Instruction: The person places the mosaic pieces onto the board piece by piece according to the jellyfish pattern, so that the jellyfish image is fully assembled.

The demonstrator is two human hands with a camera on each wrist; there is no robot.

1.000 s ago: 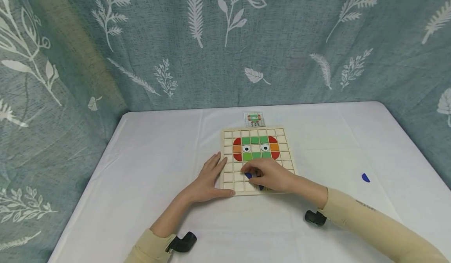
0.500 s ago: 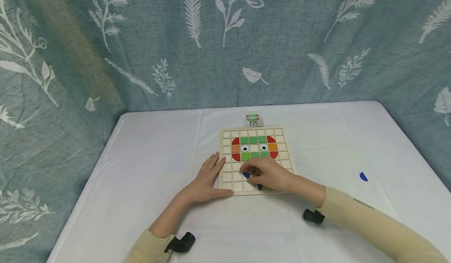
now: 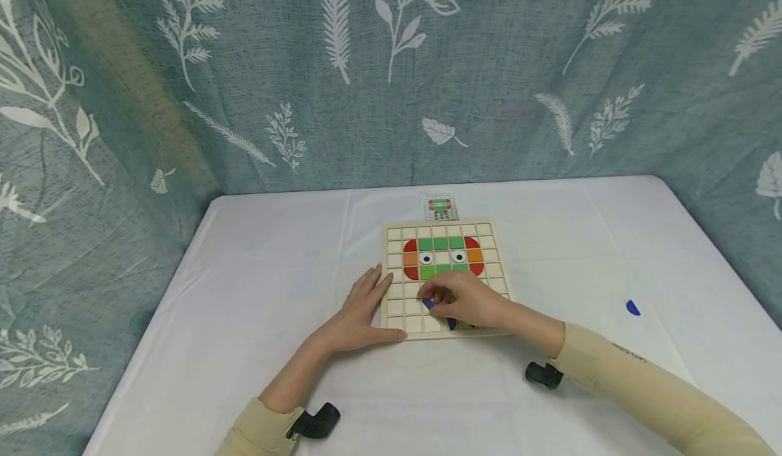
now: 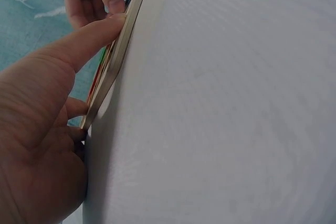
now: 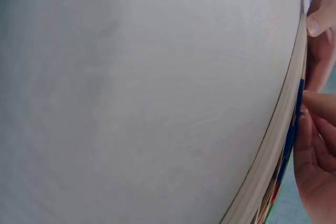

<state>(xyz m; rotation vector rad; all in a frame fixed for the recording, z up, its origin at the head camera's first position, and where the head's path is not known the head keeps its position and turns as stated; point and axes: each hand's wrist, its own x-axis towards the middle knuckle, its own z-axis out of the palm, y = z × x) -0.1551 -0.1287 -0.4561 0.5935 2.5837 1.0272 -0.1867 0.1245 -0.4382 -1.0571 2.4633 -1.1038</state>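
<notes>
A wooden grid board (image 3: pixel 396 308) lies on the table, with coloured tiles forming a face with two eyes. My left hand (image 3: pixel 354 320) has spread, straight fingers along the board's left edge; in the left wrist view its thumb (image 4: pixel 100 35) touches the rim. Over the lower part of the board, my right hand (image 3: pixel 467 300) pinches a small blue tile (image 3: pixel 429 303) between thumb and fingertips. A second blue tile (image 3: pixel 451 324) lies on the board below that hand, partly covered. In the right wrist view, blue tiles (image 5: pixel 290 140) show edge-on near the fingers.
A small picture card (image 3: pixel 440 207) with a similar figure lies behind the board. Away to the right, one blue half-round tile (image 3: pixel 632 307) rests on the white tablecloth (image 3: pixel 275 259). A patterned curtain (image 3: pixel 366 123) hangs behind the table.
The blue tile at the right hand's fingertips has turned slightly. Both hands keep nearly the same place, and the left has not visibly moved on the board.
</notes>
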